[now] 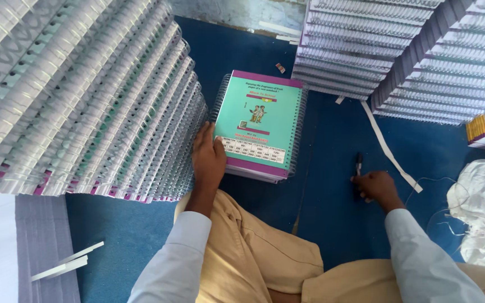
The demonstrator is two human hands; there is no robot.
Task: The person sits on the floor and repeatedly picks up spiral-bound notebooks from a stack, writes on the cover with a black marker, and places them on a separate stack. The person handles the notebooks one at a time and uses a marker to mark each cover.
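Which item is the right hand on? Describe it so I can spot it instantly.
Start at the blue floor mat between the tall stacks of spiral-bound notebooks. Right of the small teal-covered notebook pile, the right hand touches a dark pen-like tool lying alone on the mat, beside a long white paper strip.

Blue floor mat under spiral notebook stacks, paper strip, pen.

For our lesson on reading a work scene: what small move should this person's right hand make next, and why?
Probably close the right hand around the dark pen-like tool and lift it. The fingertips already rest on it as it lies on the blue floor, while the left hand steadies the small stack of spiral notebooks.
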